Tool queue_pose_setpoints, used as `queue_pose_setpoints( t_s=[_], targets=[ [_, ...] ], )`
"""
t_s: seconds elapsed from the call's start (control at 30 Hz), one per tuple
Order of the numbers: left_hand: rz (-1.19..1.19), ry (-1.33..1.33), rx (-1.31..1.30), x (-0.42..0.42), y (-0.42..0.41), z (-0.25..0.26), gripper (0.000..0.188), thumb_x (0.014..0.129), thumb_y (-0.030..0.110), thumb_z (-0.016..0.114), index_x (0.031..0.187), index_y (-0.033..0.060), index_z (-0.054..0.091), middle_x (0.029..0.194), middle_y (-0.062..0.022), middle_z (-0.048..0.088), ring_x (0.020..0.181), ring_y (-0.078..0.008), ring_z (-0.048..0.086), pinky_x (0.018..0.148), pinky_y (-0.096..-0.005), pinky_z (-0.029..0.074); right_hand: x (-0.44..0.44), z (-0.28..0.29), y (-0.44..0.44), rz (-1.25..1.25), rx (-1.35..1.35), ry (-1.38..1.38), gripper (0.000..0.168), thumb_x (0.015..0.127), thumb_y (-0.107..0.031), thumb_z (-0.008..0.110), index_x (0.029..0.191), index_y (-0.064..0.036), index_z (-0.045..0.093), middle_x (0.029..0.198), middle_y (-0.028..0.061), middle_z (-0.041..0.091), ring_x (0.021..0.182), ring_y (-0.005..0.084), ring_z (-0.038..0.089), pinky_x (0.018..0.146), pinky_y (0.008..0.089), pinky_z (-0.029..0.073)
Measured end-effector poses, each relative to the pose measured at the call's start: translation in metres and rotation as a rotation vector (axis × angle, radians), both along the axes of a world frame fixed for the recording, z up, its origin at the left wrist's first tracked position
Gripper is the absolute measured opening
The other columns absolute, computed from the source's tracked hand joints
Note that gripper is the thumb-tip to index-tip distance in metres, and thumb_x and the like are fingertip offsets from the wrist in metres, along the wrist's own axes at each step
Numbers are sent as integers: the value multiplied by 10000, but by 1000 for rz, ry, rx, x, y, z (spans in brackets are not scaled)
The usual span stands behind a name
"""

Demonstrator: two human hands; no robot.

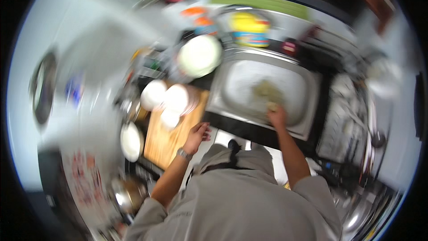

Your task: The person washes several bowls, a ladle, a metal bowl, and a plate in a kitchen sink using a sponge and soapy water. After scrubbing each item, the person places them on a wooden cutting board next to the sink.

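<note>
My right hand [277,117] reaches over the near side of a stainless steel sink [214,98], its fingers closed around a small pale yellowish thing [272,106] too blurred to name. Just beyond it in the basin shows a blurred olive-brown patch [266,89]; I cannot tell what it is. My left hand [198,138], with a watch at the wrist, hangs beside the right edge of a wooden cutting board [174,144]. Its fingers are slightly bent and hold nothing. White plates or bowls [176,99] stand on the board's far part.
A round whitish dish [200,56] stands left of the sink's far corner. Behind the sink is a yellow and blue container [250,29]. On the right, a rack [341,124] holds blurred dishes and utensils. A white bowl [131,141] sits left of the board.
</note>
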State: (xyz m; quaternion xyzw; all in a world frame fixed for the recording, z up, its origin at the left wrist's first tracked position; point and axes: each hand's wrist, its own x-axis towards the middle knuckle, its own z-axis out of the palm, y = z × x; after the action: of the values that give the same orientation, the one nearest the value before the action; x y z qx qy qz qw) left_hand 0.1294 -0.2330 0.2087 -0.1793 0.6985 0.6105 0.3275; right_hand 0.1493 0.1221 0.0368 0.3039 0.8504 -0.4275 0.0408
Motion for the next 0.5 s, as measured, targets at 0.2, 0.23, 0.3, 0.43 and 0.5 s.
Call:
queue_pose_setpoints(
  t_s=[0.2,0.23,0.3,0.43,0.5],
  targets=[
    [546,35,59,115,-128,-2,339,988,300,498,1178,28,568,921,-49,613,768,-149,612,697,-299,539,11,-51,25,85,-186,62,324,823,-230,665,1033,18,665,950,167,691,823,270,666,753,362,527],
    [640,57,67,143,-142,-8,334,986,293,500,1174,26,568,924,-51,615,765,-151,612,697,-306,543,9,-42,23,108,-197,21,323,836,-221,655,1041,28,657,954,164,691,811,258,668,740,346,530],
    [871,34,90,194,-163,-21,314,973,266,504,1163,25,570,930,-60,618,759,-164,613,703,-328,554,10,-35,21,93,-134,-58,340,863,-223,619,1066,49,641,965,175,691,800,262,673,725,348,537],
    [1300,-102,95,291,-181,-40,313,961,267,496,1141,20,564,971,-97,620,785,-214,619,719,-359,564,1,-30,24,373,448,-50,349,901,-286,556,1055,15,641,962,182,688,793,300,678,716,400,544],
    [1459,-129,213,333,-188,-49,396,931,381,557,1139,49,505,1149,-155,569,900,-286,614,789,-435,555,-7,-23,27,555,564,-136,348,849,-286,577,1006,9,677,974,188,672,885,350,641,772,434,507]
  ],
)
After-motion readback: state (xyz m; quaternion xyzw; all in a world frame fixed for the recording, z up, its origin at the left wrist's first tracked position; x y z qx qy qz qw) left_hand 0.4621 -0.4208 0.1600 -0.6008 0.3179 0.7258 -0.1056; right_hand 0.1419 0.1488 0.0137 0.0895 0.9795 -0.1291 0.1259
